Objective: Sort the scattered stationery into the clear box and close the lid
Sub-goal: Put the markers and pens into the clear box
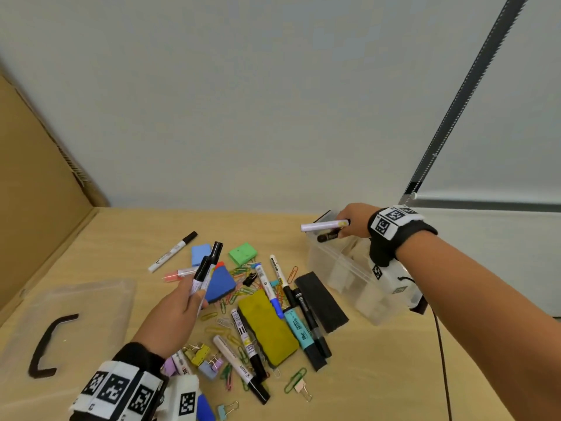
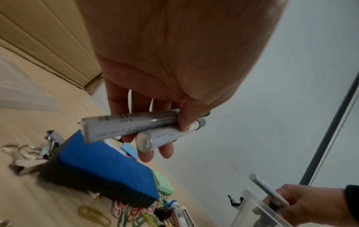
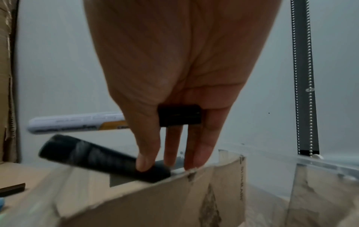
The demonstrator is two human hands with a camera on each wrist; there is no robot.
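Note:
My left hand (image 1: 182, 302) grips two white markers with black caps (image 1: 206, 268) above the pile of stationery (image 1: 267, 317); in the left wrist view the two barrels (image 2: 136, 127) lie across my curled fingers. My right hand (image 1: 352, 221) holds a white marker (image 1: 323, 225) and a black marker (image 1: 328, 237) over the far corner of the clear box (image 1: 343, 268). In the right wrist view the black marker (image 3: 101, 159) tilts down toward the box rim (image 3: 320, 162), the white marker (image 3: 77, 122) behind it. The clear lid (image 1: 69, 326) with a black handle lies at the left.
On the wooden table (image 1: 379, 375) lie markers, paper clips, binder clips, a blue eraser (image 1: 220, 284), a yellow eraser (image 1: 267, 326), a black eraser (image 1: 321, 302) and blue and green blocks. A cardboard panel (image 1: 33, 183) stands at the left. A black cable (image 1: 443, 369) runs by the box.

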